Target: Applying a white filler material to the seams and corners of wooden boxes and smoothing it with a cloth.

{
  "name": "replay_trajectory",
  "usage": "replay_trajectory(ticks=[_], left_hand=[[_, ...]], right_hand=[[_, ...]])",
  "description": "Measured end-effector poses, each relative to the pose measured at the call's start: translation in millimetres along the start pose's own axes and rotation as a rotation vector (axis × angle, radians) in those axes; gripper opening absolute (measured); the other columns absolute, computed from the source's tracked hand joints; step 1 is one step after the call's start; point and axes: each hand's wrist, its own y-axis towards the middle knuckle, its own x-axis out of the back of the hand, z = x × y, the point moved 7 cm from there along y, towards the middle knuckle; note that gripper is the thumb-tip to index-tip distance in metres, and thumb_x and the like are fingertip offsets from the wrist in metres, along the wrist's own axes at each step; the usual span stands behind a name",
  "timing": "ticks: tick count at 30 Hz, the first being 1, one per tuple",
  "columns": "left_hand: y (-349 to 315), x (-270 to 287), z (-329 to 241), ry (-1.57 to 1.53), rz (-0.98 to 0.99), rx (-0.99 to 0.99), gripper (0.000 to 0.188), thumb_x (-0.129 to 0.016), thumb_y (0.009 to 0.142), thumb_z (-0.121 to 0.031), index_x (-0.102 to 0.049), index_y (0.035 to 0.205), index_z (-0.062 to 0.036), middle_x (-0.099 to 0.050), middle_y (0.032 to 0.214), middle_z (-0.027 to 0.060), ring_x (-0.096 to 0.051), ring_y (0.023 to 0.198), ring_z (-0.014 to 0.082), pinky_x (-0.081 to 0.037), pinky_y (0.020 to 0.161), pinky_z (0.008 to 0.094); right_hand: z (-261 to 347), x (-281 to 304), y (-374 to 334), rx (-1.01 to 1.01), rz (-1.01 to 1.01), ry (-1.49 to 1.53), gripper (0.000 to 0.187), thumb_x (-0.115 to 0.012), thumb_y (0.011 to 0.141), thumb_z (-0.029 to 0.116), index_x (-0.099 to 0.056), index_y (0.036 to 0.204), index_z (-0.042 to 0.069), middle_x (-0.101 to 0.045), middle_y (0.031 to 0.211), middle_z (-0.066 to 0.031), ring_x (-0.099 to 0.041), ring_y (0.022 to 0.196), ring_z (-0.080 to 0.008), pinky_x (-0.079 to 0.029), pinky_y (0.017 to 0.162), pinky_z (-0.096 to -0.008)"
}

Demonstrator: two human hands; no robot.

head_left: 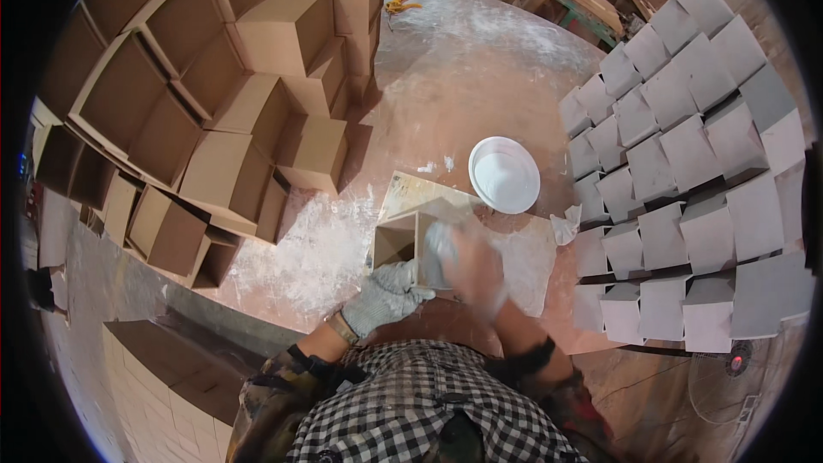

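Observation:
A small open brown box (397, 238), seemingly fiberboard, is in front of me at the near part of the table, its hollow side facing up and left. My left hand (381, 298), in a grey knit glove, is closed on the box's near lower edge. Against the box's right side is my right hand (473, 267), smeared by motion. Its fingers cannot be made out, and a whitish blur beside them may be a held thing or the glove. Beyond it stands a round white tub (504, 175) with white stuff inside.
Brown open boxes (231, 167) are stacked high on the left. Rows of whitish-grey boxes (673, 159) rise on the right. A yellow-handled tool (401, 3) lies at the table's far edge. A flat board (420, 193) lies under the work, and a fan (729, 377) stands lower right.

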Motion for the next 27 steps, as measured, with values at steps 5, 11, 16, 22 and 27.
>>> replay_trajectory(ticks=[5, 11, 16, 22, 27], left_hand=[[-8, -19, 14, 0.095, 0.061, -0.016, 0.041, -0.062, 0.082, -0.032, -0.056, 0.113, -0.0054, -0.060, 0.104, 0.0187, -0.057, 0.093, 0.0381, -0.047, 0.080, 0.0441], [-7, -14, -7, 0.049, 0.049, -0.039, 0.040, -0.059, 0.080, -0.032, -0.055, 0.109, -0.0041, -0.059, 0.098, 0.0204, -0.057, 0.090, 0.0384, -0.046, 0.077, 0.0466], [-22, -18, 5, -0.186, -0.023, -0.092, 0.042, -0.059, 0.078, -0.028, -0.053, 0.113, -0.0056, -0.058, 0.105, 0.0196, -0.056, 0.097, 0.0368, -0.046, 0.082, 0.0452], [-10, -10, -2, -0.003, 0.005, -0.045, 0.043, -0.062, 0.076, -0.028, -0.055, 0.113, -0.0081, -0.059, 0.105, 0.0166, -0.057, 0.095, 0.0358, -0.047, 0.081, 0.0437], [-19, -30, 17, 0.092, 0.024, -0.124, 0.042, -0.062, 0.077, -0.029, -0.056, 0.113, -0.0077, -0.059, 0.103, 0.0167, -0.056, 0.095, 0.0357, -0.046, 0.081, 0.0427]], right_hand=[[26, 15, -32, 0.016, 0.120, 0.099, 0.020, -0.054, 0.083, 0.021, -0.059, 0.100, 0.013, -0.059, 0.088, -0.0158, -0.060, 0.073, -0.0385, -0.048, 0.064, -0.0484], [-23, -5, 14, -0.145, 0.013, -0.053, 0.020, -0.054, 0.084, 0.021, -0.058, 0.101, 0.013, -0.059, 0.090, -0.0186, -0.061, 0.074, -0.0384, -0.048, 0.066, -0.0501], [40, 14, -47, 0.198, 0.123, 0.130, 0.021, -0.056, 0.084, 0.023, -0.063, 0.099, 0.010, -0.061, 0.096, -0.0183, -0.063, 0.078, -0.0365, -0.051, 0.066, -0.0462], [-3, -7, 31, -0.027, 0.082, 0.052, 0.019, -0.057, 0.085, 0.022, -0.062, 0.101, 0.011, -0.062, 0.100, -0.0183, -0.062, 0.076, -0.0394, -0.050, 0.066, -0.0466], [39, 9, -27, 0.267, 0.104, 0.238, 0.022, -0.059, 0.079, 0.013, -0.063, 0.100, 0.016, -0.061, 0.098, -0.0143, -0.062, 0.074, -0.0351, -0.051, 0.063, -0.0445]])
